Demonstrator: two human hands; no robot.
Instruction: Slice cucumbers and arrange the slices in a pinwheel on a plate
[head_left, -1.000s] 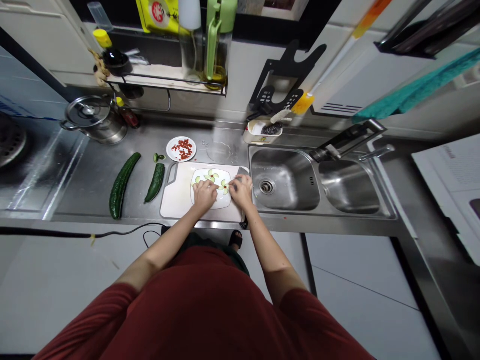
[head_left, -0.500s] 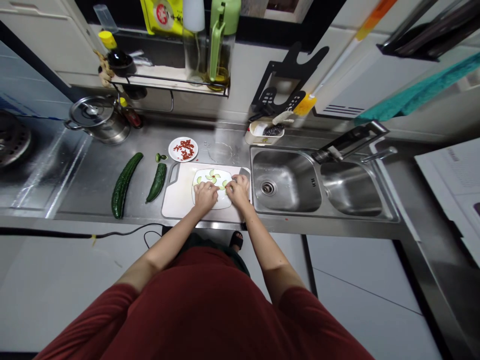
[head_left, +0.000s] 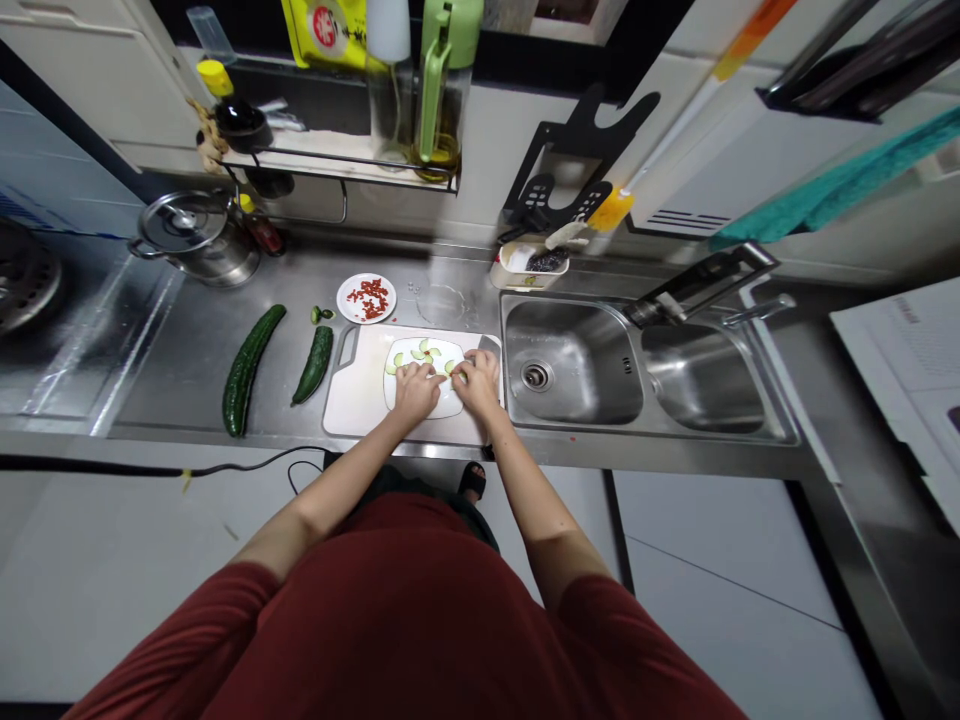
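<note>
Both my hands are over a white plate (head_left: pixel 448 404) that lies on a white cutting board (head_left: pixel 352 400). My left hand (head_left: pixel 418 390) has its fingers bent at the plate's lower left, the thumb and fingertips drawn together; what is in them is too small to make out. My right hand (head_left: pixel 478 382) pinches a thin cucumber slice at the plate's right side, its tips close to the left ones. Pale green cucumber slices (head_left: pixel 425 350) form a petal-like cluster around a small red piece at the top of the plate. Another slice lies at the left rim.
Left of the board lie a cut cucumber (head_left: pixel 313 366) and a long whole cucumber (head_left: pixel 254 370). Behind the board stands a small plate (head_left: pixel 366 318) of chopped red pieces. A double sink (head_left: pixel 577 400) adjoins on the right; a lidded pot (head_left: pixel 199 245) stands back left.
My left hand has shifted slightly to the right. My right hand stays almost in place, and the plate and slice cluster have not moved.
</note>
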